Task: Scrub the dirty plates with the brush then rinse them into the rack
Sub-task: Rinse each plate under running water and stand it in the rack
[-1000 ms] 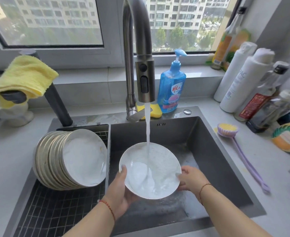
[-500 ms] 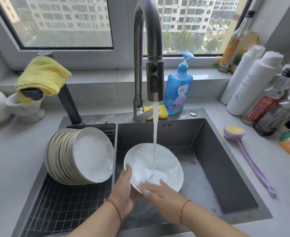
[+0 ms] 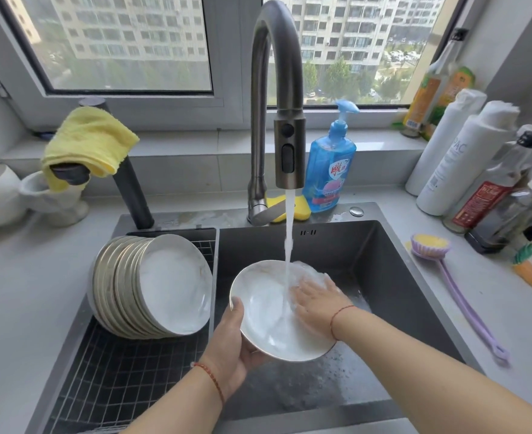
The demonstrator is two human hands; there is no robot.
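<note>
Rinse stage judged under way; round white ceramic plate (image 3: pixel 264 311) held over dark steel sink (image 3: pixel 393 277) beneath running tap stream (image 3: pixel 289 233); left hand (image 3: pixel 232 343) grasping near-left rim, right hand (image 3: pixel 316 300) flat, fingers straight, rubbing the face. Face tilted up towards camera; round, no long axis. Stack of white plates (image 3: pixel 152 286) on edge in wire rack (image 3: pixel 111 380) left of left hand; purple long-handled brush (image 3: pixel 456 286) idle on worktop (image 3: pixel 509 314) right of right hand. Racking outstanding; no dirty plates seen.

Your right hand (image 3: pixel 316 300) blurs under the running water (image 3: pixel 288 245). The stacked plates (image 3: pixel 152 286) hide one another's faces, and the bottle labels (image 3: pixel 474 202) are too small to read.
</note>
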